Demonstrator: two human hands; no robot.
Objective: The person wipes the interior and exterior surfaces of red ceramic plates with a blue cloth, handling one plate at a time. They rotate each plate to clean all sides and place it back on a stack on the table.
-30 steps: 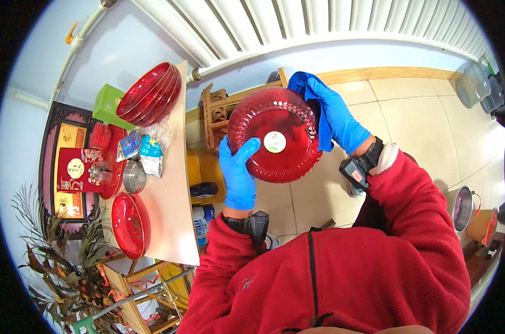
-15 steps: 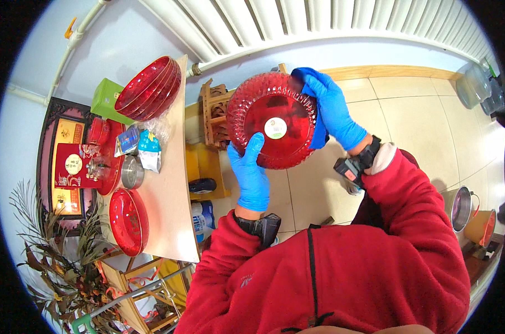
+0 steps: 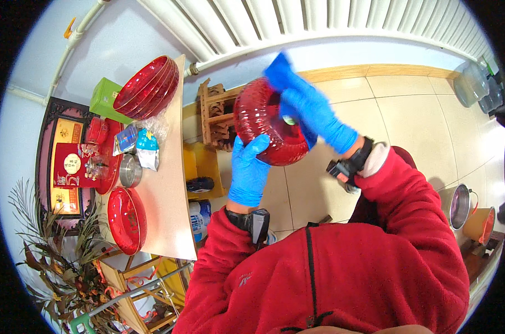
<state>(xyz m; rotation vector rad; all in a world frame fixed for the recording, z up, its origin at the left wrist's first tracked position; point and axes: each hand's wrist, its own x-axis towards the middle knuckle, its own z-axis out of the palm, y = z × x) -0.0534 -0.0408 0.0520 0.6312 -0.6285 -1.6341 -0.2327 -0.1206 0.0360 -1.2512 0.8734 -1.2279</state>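
A red ribbed glass bowl point(image 3: 253, 119) is in the air in front of me, tilted so that its fluted side shows. My left hand point(image 3: 249, 173), in a blue glove, grips its lower left edge with the thumb over the side. In my right hand point(image 3: 318, 114), also gloved in blue and a little blurred, is a blue cloth point(image 3: 279, 69). That cloth and hand lie across the right part of the bowl, covering most of its flat face and its round sticker.
At the left is a table point(image 3: 166, 206) with stacked red bowls point(image 3: 149, 89), a red dish point(image 3: 125, 220), a metal bowl point(image 3: 131, 170) and a green box point(image 3: 106, 99). A white radiator point(image 3: 297, 19) runs along the wall above a wooden rack point(image 3: 208, 114). Pails point(image 3: 459, 207) stand at right.
The bowl has tipped from facing me to showing its side. My right hand, with the cloth, has moved left from the bowl's edge across its face.
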